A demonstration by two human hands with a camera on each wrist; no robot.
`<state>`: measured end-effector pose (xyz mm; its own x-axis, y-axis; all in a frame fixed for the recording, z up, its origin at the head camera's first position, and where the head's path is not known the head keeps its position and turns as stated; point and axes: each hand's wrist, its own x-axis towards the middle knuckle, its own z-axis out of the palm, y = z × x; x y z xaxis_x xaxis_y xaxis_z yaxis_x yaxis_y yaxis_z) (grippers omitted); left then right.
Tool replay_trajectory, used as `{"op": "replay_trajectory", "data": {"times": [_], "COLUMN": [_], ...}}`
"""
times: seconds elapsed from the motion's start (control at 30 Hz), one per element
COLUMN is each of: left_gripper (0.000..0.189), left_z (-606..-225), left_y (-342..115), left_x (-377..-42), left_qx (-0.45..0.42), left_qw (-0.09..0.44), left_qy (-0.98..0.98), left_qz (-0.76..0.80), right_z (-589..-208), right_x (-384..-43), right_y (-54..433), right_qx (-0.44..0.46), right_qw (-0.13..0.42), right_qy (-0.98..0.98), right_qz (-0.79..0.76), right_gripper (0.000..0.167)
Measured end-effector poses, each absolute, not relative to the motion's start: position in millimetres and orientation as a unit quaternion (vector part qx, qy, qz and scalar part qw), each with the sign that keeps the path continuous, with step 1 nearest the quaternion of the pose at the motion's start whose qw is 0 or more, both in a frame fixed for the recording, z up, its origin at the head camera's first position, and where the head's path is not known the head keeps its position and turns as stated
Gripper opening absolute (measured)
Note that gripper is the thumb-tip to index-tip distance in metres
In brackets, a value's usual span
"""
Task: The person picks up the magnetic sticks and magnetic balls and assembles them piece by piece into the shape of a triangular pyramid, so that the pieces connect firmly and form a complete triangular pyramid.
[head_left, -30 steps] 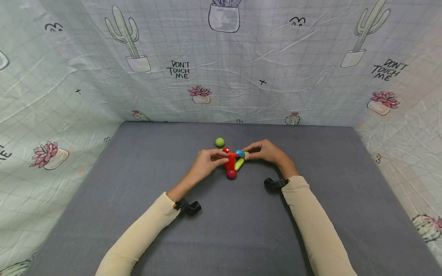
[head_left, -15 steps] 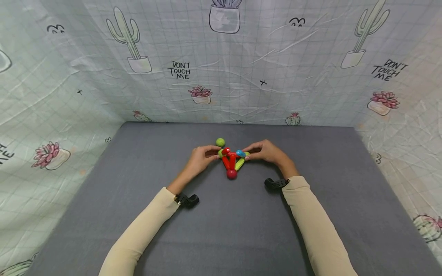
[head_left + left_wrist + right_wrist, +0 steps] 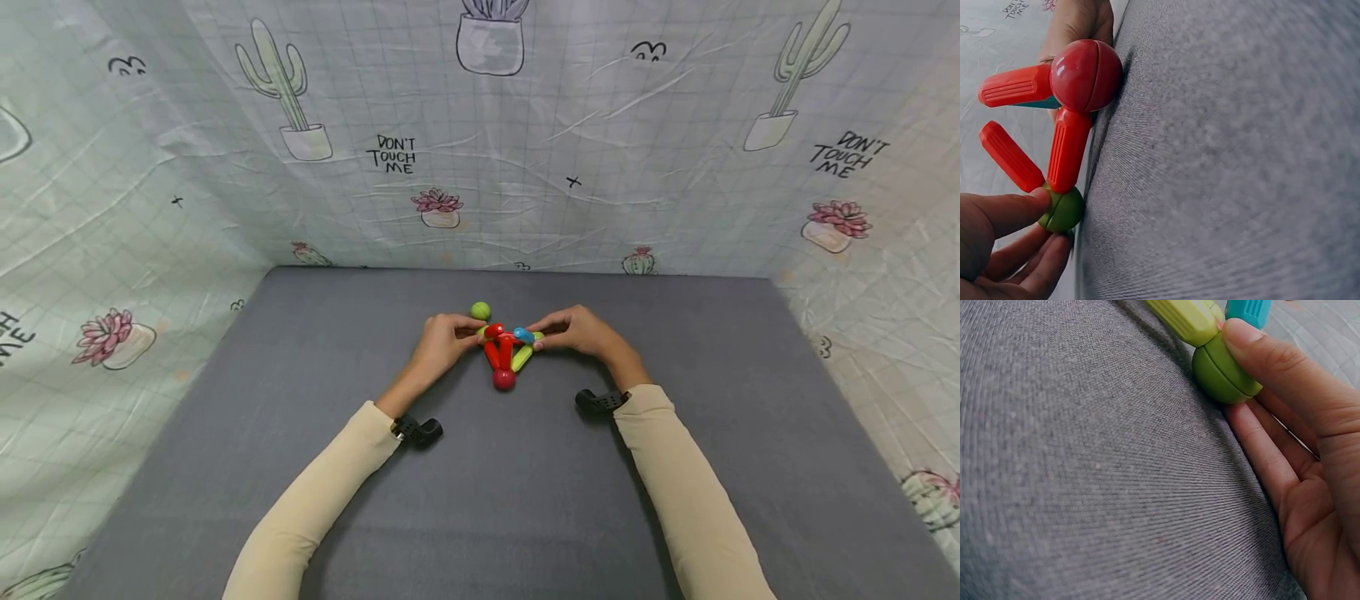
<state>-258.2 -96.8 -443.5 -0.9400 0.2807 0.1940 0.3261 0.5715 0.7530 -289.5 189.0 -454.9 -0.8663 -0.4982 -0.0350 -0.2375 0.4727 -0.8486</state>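
Note:
A toy frame of balls and rods lies on the grey cloth. Its red ball (image 3: 504, 380) is at the near corner, with two red rods (image 3: 1069, 150) and a yellow-green rod (image 3: 522, 358) running from it. Thumb and fingers of my left hand (image 3: 442, 337) pinch the green ball (image 3: 1065, 211) at the left corner, where another red rod (image 3: 1010, 156) slants up. My right hand (image 3: 577, 331) pinches the right corner's green ball (image 3: 1219, 375), beside a raised blue rod (image 3: 524, 335). Palm and fingers partly hide both green balls.
A loose-looking green ball (image 3: 481, 311) sits just behind the frame, near my left fingertips. Grey cloth (image 3: 480, 517) covers the table. Printed fabric (image 3: 510, 125) hangs behind and at both sides. A black wrist camera (image 3: 420, 432) sits below my left hand.
My left hand has left the upper red rod, shifted left and taken hold of the left green ball. That red rod leans differently now. My right hand stays on its ball.

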Motion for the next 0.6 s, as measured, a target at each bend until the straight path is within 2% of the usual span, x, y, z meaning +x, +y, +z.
{"op": "replay_trajectory", "data": {"times": [0.37,0.6], "left_gripper": [0.022,0.021], "left_z": [-438.3,-428.2], "left_y": [-100.6,-111.3], "left_x": [-264.0,-282.6], "left_qx": [-0.177,-0.162], "left_qw": [0.010,0.047], "left_qy": [-0.887,-0.880], "left_qz": [-0.427,-0.443], "right_z": [-456.1,-438.7], "right_x": [-290.1,-279.9], "right_y": [187.8,183.6], "right_qx": [-0.214,-0.215], "right_qw": [0.139,0.148], "right_qy": [0.848,0.849], "right_qz": [-0.465,-0.460], "right_gripper": [0.033,0.032]}}
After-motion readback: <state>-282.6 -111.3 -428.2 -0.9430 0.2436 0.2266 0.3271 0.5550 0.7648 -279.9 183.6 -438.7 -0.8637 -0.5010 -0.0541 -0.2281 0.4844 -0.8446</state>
